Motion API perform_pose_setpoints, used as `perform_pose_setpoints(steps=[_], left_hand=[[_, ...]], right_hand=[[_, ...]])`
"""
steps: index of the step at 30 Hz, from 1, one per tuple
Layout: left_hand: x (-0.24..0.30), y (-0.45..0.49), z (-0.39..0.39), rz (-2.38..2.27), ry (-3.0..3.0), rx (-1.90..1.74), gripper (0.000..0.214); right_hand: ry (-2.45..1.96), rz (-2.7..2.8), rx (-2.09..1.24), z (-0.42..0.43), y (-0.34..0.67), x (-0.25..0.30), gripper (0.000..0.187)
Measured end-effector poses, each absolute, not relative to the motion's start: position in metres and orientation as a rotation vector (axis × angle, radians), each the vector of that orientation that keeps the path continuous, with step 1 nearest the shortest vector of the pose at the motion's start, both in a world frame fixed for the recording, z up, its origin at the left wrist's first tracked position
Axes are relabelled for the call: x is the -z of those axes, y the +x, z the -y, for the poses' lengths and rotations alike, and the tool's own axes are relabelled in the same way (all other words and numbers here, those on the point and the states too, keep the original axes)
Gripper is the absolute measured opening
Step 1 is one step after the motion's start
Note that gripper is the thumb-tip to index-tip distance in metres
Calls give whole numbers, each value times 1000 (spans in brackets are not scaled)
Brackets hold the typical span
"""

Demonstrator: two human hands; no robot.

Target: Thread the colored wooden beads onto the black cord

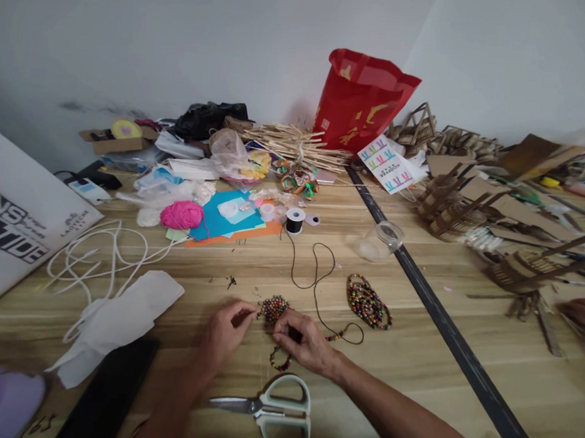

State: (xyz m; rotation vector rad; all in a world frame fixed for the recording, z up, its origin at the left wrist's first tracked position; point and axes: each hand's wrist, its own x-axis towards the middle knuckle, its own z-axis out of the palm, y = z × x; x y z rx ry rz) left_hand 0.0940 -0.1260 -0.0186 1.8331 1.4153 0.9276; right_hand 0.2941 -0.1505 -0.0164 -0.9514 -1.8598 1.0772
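My left hand and my right hand rest close together on the wooden table, both pinching at a small beaded piece of multicoloured beads. A short strand of beads curls under my right hand. Black cord runs from my right hand up to a black spool. A flat oval of coloured beads lies to the right of my hands. Pale green scissors lie just in front of my wrists.
A pink yarn ball, blue paper, white cord, a white cloth, a red bag, a bundle of sticks and a clear jar crowd the far side. Cardboard pieces and another person's hand are at right.
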Motion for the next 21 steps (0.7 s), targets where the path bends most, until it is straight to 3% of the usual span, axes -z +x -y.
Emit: perform_pose_setpoints(steps=[7, 21], left_hand=[[6, 88, 130, -1200, 1417, -758, 16], [15, 91, 133, -1088, 1358, -664, 16]], right_hand=[[-973, 1852, -1078, 151, 293, 13, 17], [-961, 1875, -1067, 150, 294, 15, 13]])
